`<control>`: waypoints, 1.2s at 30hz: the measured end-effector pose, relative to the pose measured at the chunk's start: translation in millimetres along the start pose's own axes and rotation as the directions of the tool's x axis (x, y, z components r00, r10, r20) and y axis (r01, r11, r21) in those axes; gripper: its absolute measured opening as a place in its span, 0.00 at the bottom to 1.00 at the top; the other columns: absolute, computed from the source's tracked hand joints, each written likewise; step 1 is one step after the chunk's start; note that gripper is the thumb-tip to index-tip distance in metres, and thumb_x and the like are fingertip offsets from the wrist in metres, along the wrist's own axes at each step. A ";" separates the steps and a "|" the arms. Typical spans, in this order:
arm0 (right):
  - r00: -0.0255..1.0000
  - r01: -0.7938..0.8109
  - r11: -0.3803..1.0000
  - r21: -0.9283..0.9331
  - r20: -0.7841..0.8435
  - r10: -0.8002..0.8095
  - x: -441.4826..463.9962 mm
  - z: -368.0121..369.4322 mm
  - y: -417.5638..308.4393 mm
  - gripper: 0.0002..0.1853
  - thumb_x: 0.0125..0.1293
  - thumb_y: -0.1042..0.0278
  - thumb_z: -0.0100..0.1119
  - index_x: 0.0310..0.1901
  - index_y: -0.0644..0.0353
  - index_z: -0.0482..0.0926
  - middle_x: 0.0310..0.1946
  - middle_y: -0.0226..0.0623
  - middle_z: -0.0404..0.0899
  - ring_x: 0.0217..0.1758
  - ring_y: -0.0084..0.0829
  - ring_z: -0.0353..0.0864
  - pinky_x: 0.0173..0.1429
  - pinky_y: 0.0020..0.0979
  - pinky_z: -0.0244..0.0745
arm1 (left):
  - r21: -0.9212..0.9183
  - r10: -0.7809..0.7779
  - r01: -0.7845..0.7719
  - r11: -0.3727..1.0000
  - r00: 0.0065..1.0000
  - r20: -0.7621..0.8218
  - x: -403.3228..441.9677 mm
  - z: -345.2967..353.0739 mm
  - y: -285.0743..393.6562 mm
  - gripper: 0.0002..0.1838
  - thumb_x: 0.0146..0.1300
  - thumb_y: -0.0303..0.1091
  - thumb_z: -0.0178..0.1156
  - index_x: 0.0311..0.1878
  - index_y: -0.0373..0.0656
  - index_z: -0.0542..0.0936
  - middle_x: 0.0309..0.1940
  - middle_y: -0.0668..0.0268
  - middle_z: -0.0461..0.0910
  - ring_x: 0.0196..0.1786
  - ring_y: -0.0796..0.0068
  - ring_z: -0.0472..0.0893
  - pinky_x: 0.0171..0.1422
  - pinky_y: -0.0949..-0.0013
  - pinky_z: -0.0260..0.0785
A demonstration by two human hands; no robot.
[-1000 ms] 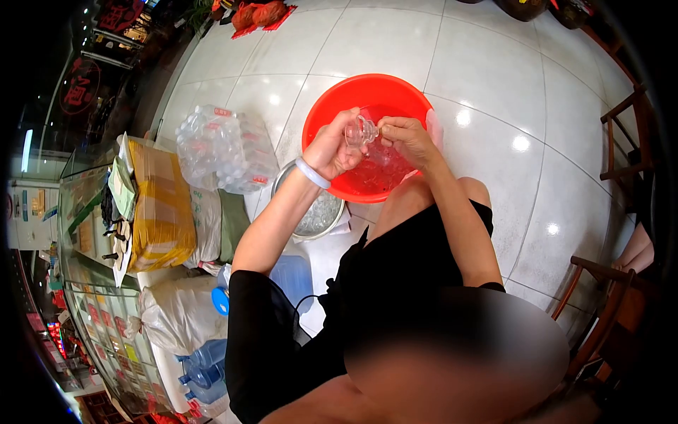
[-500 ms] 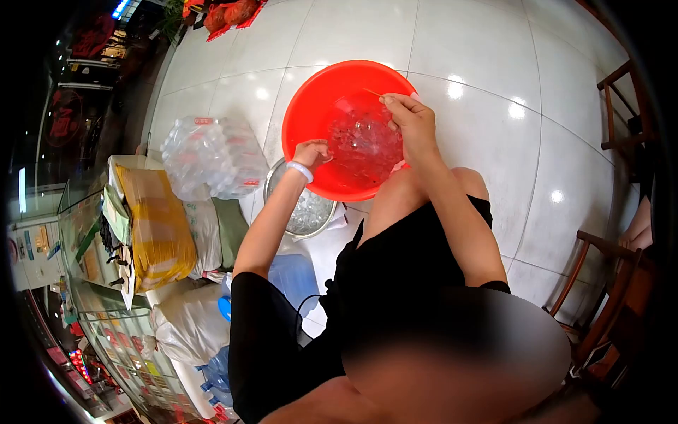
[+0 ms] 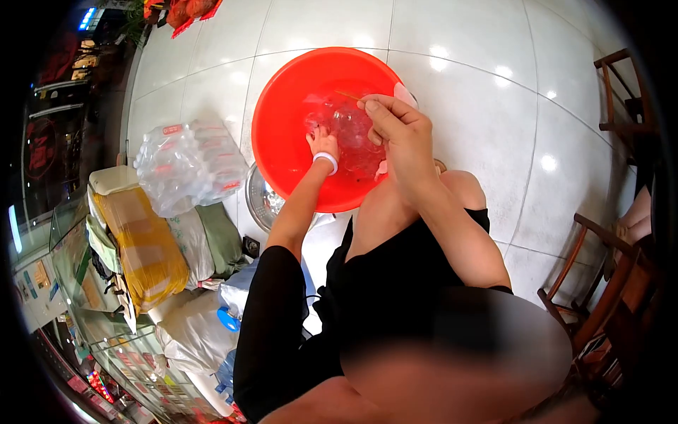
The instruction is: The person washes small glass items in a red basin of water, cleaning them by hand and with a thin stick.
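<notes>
A wide red plastic basin (image 3: 275, 152) stands on the floor before my knees, with clear, glassy-looking pieces (image 3: 349, 131) heaped in it; their kind I cannot make out. My left hand (image 3: 324, 143), a pale bangle (image 3: 325, 160) at its wrist, is down inside the basin at the left side of these pieces, fingers spread. Over the basin's right side, my right hand (image 3: 401, 127) pinches a thin wooden stick (image 3: 347, 95) between thumb and forefinger. The stick points left, above the clear pieces.
Left of the basin, partly under its rim, is a metal colander (image 3: 263, 201). Further left lie a pack of plastic bottles (image 3: 191, 166), a yellow taped parcel (image 3: 145, 247) and sacks (image 3: 220, 237). Wooden chairs (image 3: 600, 261) stand at the right, near another person's leg (image 3: 638, 215).
My left hand has moved from the basin's left rim inward to the clear pieces, and its fingers have spread. My right hand still pinches the stick. The whole view has shifted slightly.
</notes>
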State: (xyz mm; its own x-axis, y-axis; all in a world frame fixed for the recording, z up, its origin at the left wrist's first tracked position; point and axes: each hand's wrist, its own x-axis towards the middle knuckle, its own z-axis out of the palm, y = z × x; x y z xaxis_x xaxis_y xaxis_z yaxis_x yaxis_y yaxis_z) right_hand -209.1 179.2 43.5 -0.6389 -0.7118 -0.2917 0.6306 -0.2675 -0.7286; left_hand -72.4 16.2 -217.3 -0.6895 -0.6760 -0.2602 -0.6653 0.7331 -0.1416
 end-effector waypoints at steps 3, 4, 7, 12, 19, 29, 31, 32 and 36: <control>1.000 -0.008 1.000 -0.003 0.000 0.008 -0.9 -1.7 -0.8 0.08 0.60 0.74 0.52 0.37 0.69 0.77 0.26 0.30 0.74 0.20 0.15 0.58 0.27 0.20 0.57 | 0.010 0.016 -0.015 1.000 0.983 -0.182 2.1 4.4 5.6 0.17 0.44 0.36 0.61 0.42 0.52 0.78 0.47 0.61 0.69 0.56 0.61 0.63 0.63 0.46 0.47; 1.000 -0.005 1.000 -0.002 -0.003 0.005 -0.5 -1.0 -1.1 0.08 0.60 0.74 0.52 0.37 0.69 0.77 0.24 0.29 0.72 0.20 0.14 0.57 0.27 0.20 0.56 | -0.054 0.003 -0.014 0.998 0.981 -0.193 -0.9 -5.0 7.2 0.18 0.43 0.35 0.62 0.42 0.53 0.79 0.46 0.60 0.68 0.55 0.61 0.63 0.63 0.46 0.46; 1.000 -0.003 1.000 -0.023 -0.008 0.002 -0.9 -1.2 -4.5 0.08 0.60 0.74 0.52 0.37 0.69 0.77 0.19 0.25 0.69 0.19 0.14 0.56 0.26 0.20 0.56 | -0.114 -0.029 0.011 0.993 0.987 -0.158 -2.5 -16.0 7.5 0.20 0.41 0.34 0.63 0.43 0.54 0.79 0.46 0.59 0.67 0.55 0.59 0.62 0.63 0.46 0.46; 1.000 0.006 1.000 -0.014 -0.009 -0.006 -1.5 -2.0 -4.7 0.08 0.60 0.74 0.52 0.37 0.70 0.77 0.17 0.23 0.66 0.18 0.14 0.54 0.26 0.20 0.55 | -0.116 -0.042 0.024 0.993 0.988 -0.151 -2.3 -20.2 8.5 0.21 0.40 0.34 0.65 0.43 0.54 0.79 0.47 0.58 0.65 0.55 0.59 0.62 0.64 0.45 0.45; 1.000 -0.007 1.000 -0.012 -0.005 0.007 -1.4 -3.3 -4.3 0.08 0.59 0.74 0.53 0.37 0.70 0.77 0.21 0.27 0.71 0.18 0.13 0.54 0.26 0.20 0.54 | -0.127 -0.002 -0.029 0.991 0.971 -0.240 -1.7 -16.8 8.7 0.17 0.41 0.34 0.63 0.39 0.51 0.80 0.51 0.55 0.63 0.56 0.57 0.61 0.64 0.43 0.44; 1.000 -0.006 1.000 -0.022 0.026 0.006 0.0 -5.6 -1.4 0.08 0.59 0.74 0.54 0.37 0.70 0.77 0.26 0.30 0.75 0.18 0.13 0.56 0.26 0.19 0.55 | -0.078 0.010 -0.025 0.997 0.982 -0.188 1.6 -10.1 4.7 0.12 0.46 0.31 0.57 0.36 0.49 0.81 0.59 0.53 0.59 0.59 0.56 0.60 0.66 0.43 0.42; 0.999 -0.013 0.999 -0.040 0.030 0.014 -0.4 -5.5 -2.3 0.08 0.59 0.73 0.54 0.37 0.69 0.77 0.25 0.30 0.75 0.19 0.13 0.56 0.26 0.19 0.55 | -0.092 0.012 -0.033 0.995 0.977 -0.213 2.1 -7.7 5.0 0.12 0.46 0.31 0.57 0.37 0.50 0.81 0.59 0.52 0.59 0.59 0.56 0.60 0.66 0.43 0.42; 0.999 -0.012 0.999 -0.040 0.030 0.014 -0.2 -5.4 -1.9 0.08 0.59 0.73 0.54 0.37 0.69 0.77 0.25 0.30 0.75 0.19 0.13 0.56 0.26 0.19 0.55 | -0.107 0.014 -0.041 0.993 0.971 -0.239 2.3 -6.4 5.0 0.12 0.47 0.30 0.57 0.37 0.51 0.81 0.60 0.52 0.58 0.60 0.56 0.60 0.66 0.43 0.42; 1.000 -0.008 0.999 -0.049 0.019 0.009 -0.2 -4.4 -1.2 0.08 0.59 0.73 0.53 0.37 0.69 0.77 0.24 0.29 0.74 0.18 0.13 0.56 0.26 0.19 0.55 | -0.080 0.020 -0.039 0.996 0.976 -0.217 1.6 -8.3 5.3 0.14 0.46 0.30 0.57 0.39 0.53 0.80 0.59 0.52 0.59 0.60 0.56 0.60 0.65 0.43 0.42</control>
State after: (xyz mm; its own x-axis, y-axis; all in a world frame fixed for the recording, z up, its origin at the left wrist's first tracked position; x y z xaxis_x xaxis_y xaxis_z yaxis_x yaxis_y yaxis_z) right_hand -211.7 182.5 41.7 -0.6247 -0.7265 -0.2863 0.6135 -0.2298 -0.7555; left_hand -79.5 18.4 -210.5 -0.7486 -0.6612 -0.0491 -0.6590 0.7502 -0.0545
